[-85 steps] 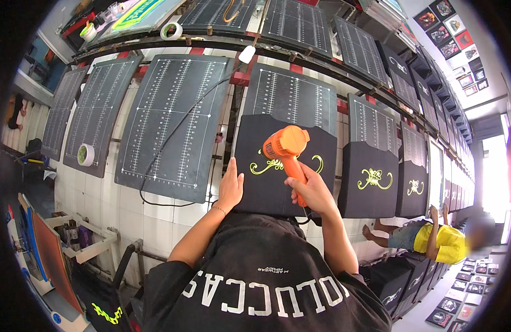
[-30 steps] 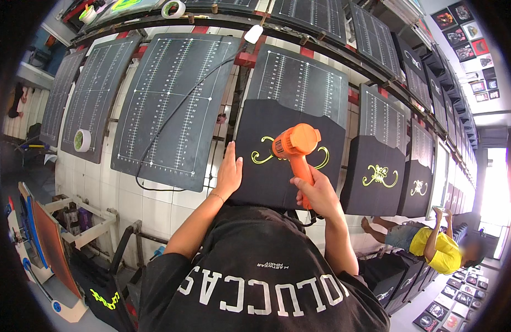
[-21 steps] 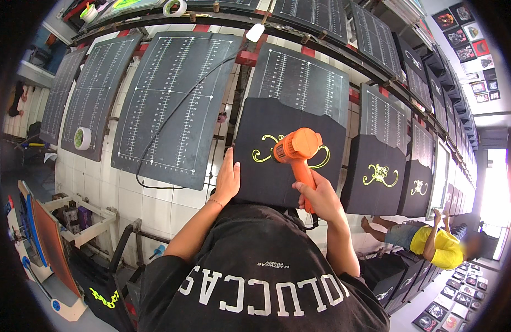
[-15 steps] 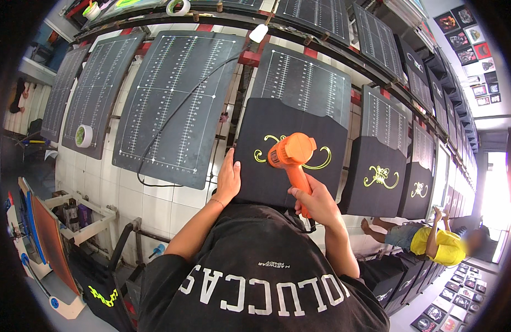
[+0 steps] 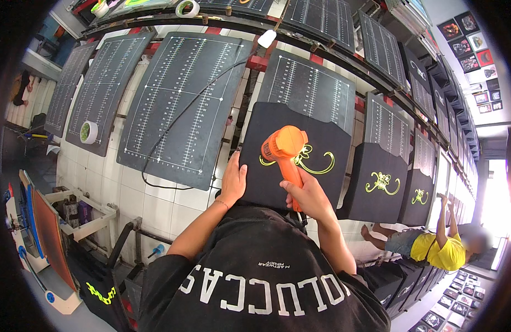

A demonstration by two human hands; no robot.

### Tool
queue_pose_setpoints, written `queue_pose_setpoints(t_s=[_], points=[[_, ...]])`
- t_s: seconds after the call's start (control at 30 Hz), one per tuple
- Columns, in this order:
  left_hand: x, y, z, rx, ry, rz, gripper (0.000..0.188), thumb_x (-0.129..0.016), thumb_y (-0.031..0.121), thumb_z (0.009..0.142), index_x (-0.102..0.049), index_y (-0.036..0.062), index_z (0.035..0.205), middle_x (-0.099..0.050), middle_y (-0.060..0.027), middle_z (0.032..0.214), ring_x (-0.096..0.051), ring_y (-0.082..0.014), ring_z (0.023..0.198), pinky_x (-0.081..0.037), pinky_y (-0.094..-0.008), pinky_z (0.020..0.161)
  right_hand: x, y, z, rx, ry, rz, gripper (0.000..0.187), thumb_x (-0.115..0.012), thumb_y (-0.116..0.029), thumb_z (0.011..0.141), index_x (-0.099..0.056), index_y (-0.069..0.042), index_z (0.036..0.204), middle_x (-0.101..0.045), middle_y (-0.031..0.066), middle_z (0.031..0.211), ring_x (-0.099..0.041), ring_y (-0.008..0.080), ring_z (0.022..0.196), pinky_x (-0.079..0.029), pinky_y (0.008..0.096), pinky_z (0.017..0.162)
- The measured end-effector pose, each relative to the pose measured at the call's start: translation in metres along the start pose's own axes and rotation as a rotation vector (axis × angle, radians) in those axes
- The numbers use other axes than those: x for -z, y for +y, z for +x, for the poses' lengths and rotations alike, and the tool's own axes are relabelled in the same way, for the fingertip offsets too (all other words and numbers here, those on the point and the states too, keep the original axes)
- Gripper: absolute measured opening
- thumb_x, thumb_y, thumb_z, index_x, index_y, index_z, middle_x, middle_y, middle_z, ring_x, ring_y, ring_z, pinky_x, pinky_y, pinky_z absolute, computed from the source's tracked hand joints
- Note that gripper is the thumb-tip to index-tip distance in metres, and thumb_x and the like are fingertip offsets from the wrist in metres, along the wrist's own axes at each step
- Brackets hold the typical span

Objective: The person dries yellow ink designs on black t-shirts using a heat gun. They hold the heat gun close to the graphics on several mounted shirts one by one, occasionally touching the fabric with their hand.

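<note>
My right hand point(image 5: 309, 195) grips the handle of an orange heat gun point(image 5: 288, 141). The gun's head is over a black fabric piece point(image 5: 272, 182) with a yellow-green scroll print point(image 5: 315, 165), hiding the middle-left of that print. Under the fabric lies a dark board with white ruled markings point(image 5: 308, 83), its far part bare. At the fabric's left edge rests my left hand point(image 5: 233, 178), its fingers stretched out and nothing visible in it.
A black cable point(image 5: 172, 126) crosses the ruled board to the left. A tape roll point(image 5: 89, 132) lies farther left. To the right, more boards carry printed black fabric point(image 5: 377, 182). A person in a yellow shirt point(image 5: 444, 252) stands at the far right. A metal rail runs behind the boards.
The heat gun has moved left across the print, uncovering more of its middle and right side. My left hand stays at the fabric's left edge. The whole view has shifted slightly.
</note>
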State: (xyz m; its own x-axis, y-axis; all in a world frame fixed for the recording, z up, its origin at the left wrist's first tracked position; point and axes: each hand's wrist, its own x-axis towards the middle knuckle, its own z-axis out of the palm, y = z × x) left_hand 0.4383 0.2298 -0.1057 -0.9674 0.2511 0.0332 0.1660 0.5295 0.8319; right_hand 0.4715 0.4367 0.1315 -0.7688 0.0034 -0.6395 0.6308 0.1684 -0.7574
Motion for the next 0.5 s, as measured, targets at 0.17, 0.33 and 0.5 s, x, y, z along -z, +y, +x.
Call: queue_pose_setpoints(t_s=[0.17, 0.33, 0.5], points=[[0.0, 0.003, 0.001, 0.022, -0.01, -0.012, 0.06, -0.039, 0.036, 0.109, -0.034, -0.0081, 0.149, -0.039, -0.0298, 0.153, -0.037, -0.0436, 0.144, -0.03, -0.0464, 0.119, 0.001, 0.005, -0.005, -0.026, -0.043, -0.024, 0.036, -0.064, -0.016, 0.096, -0.055, 0.003, 0.126, -0.059, 0.0025, 0.085, -0.059, 0.009, 0.062, -0.053, 0.0268, 0.057], [-0.002, 0.003, 0.003, 0.05, -0.009, 0.017, 0.063, -0.039, 0.039, 0.108, -0.033, -0.0069, 0.15, -0.036, -0.0302, 0.155, -0.034, -0.044, 0.145, -0.029, -0.0467, 0.12, 0.02, 0.014, -0.014, -0.015, 0.006, 0.01, 0.041, -0.063, -0.016, 0.098, -0.052, 0.003, 0.132, -0.06, 0.0032, 0.079, -0.06, 0.0097, 0.061, -0.052, 0.0265, 0.056], [-0.007, -0.001, 0.004, 0.052, -0.001, 0.07, 0.06, -0.038, 0.039, 0.108, -0.033, -0.0037, 0.151, -0.035, -0.0304, 0.155, -0.035, -0.0445, 0.144, -0.031, -0.0479, 0.119, 0.048, 0.013, -0.014, -0.018, 0.161, -0.027, 0.032, -0.061, -0.015, 0.098, -0.056, 0.003, 0.123, -0.065, 0.0044, 0.091, -0.06, 0.0088, 0.064, -0.055, 0.0274, 0.059]])
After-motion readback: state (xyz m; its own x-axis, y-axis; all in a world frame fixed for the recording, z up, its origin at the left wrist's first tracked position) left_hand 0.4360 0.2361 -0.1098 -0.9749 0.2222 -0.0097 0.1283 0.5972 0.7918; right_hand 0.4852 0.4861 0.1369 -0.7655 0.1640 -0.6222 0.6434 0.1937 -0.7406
